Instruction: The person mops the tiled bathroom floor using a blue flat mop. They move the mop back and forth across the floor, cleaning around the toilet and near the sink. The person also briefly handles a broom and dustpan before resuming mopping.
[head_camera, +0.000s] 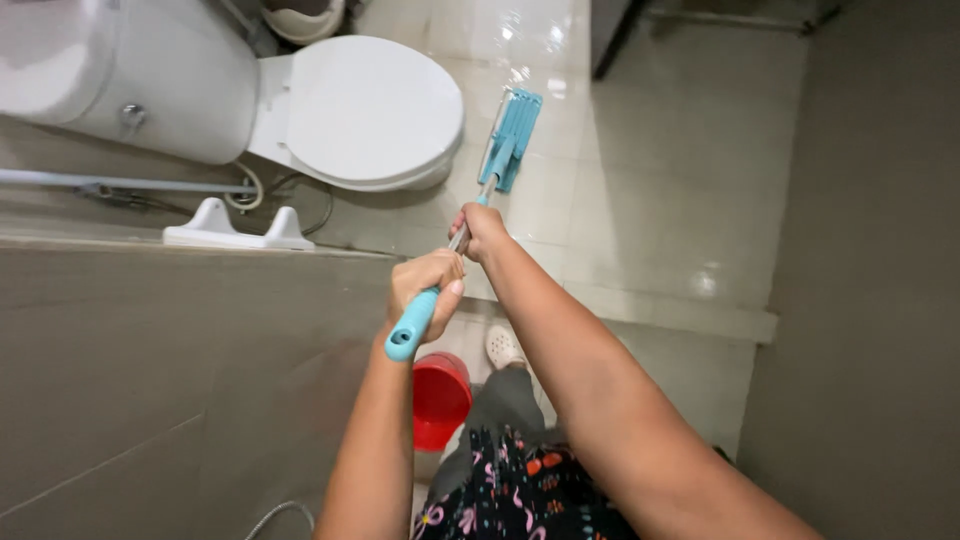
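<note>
Both my hands grip a flat mop with a metal pole and a turquoise grip end (411, 328). My left hand (425, 280) holds the pole just above that turquoise end. Farther down the pole, my right hand (482, 229) is closed around it. The turquoise mop head (514, 137) rests on the wet, glossy tiled floor (650, 200) right beside the white toilet (360, 110), whose lid is down.
A red bucket (440, 400) stands on the floor by my white shoe (503, 346). A grey tiled wall (150, 370) fills the left, with a white wall fitting (238, 230) and a hose. Another grey wall (870, 300) stands on the right.
</note>
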